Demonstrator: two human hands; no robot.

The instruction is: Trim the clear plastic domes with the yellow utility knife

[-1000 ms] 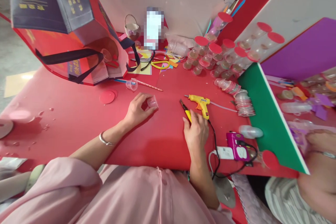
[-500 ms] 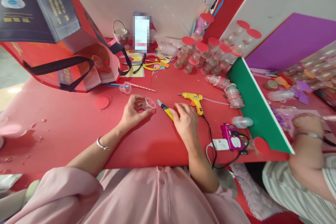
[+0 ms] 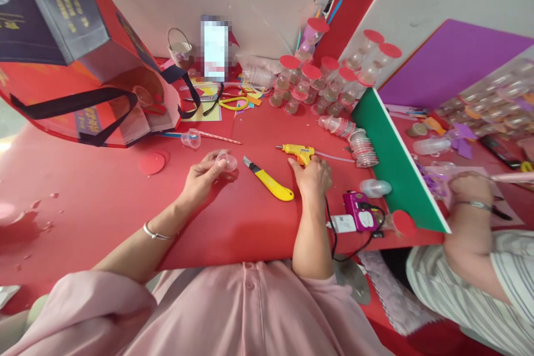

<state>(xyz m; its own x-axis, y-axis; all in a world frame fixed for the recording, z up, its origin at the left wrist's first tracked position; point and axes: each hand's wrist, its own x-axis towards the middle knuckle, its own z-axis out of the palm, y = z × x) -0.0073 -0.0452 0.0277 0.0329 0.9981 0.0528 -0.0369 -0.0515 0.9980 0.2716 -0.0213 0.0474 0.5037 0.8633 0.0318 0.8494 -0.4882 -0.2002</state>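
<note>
Between thumb and fingers, my left hand [image 3: 205, 175] pinches a small clear plastic cup [image 3: 227, 161] just above the red table. My right hand [image 3: 312, 177] is closed around the handle of a yellow hot glue gun [image 3: 295, 149], which lies with its nozzle toward the left; the fingers partly hide the handle. A clear glue stick [image 3: 334, 156] sticks out of the gun's back. Between my hands a yellow utility knife [image 3: 273, 183] rests on the table, its blade pointing up and left. Another clear cup [image 3: 191, 138] lies beyond my left hand.
Red discs [image 3: 152, 163] lie to the left, near a large paper bag [image 3: 100, 94]. Scissors [image 3: 233, 103] and a phone [image 3: 215, 50] are at the back. Stacked red-capped cups [image 3: 311, 72] stand near a green divider [image 3: 396, 150]. A purple power adapter [image 3: 359, 208] sits right. A co-worker's hand [image 3: 471, 192] is beyond.
My right hand has left the utility knife on the table and moved right to the glue gun's handle. My left hand has turned the clear cup. The view has shifted slightly.
</note>
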